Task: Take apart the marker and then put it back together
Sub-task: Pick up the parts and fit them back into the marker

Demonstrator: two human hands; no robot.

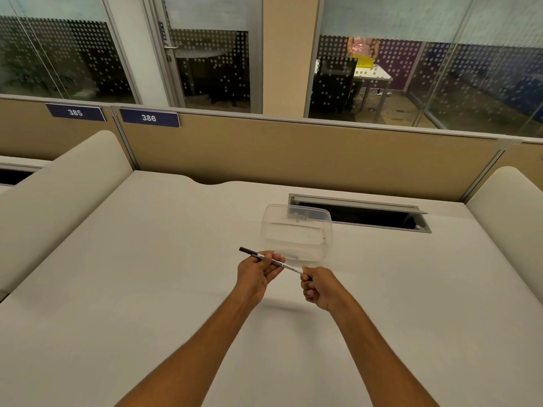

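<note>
A slim whiteboard marker (286, 265) with a white printed barrel and a dark end is held level above the white desk, between both hands. My left hand (256, 271) pinches the barrel near the dark left end, which sticks out past the fingers. My right hand (318, 284) is closed over the marker's right end, hiding that end. The marker looks in one piece; whether the hidden end is loosened I cannot tell.
A clear plastic container (296, 230) stands just behind the hands. Behind it a cable hatch (361, 214) lies open in the desk (147, 274). Padded dividers rise at the left (58, 195) and right (511, 207) edges, and a beige partition (293, 154) closes the back.
</note>
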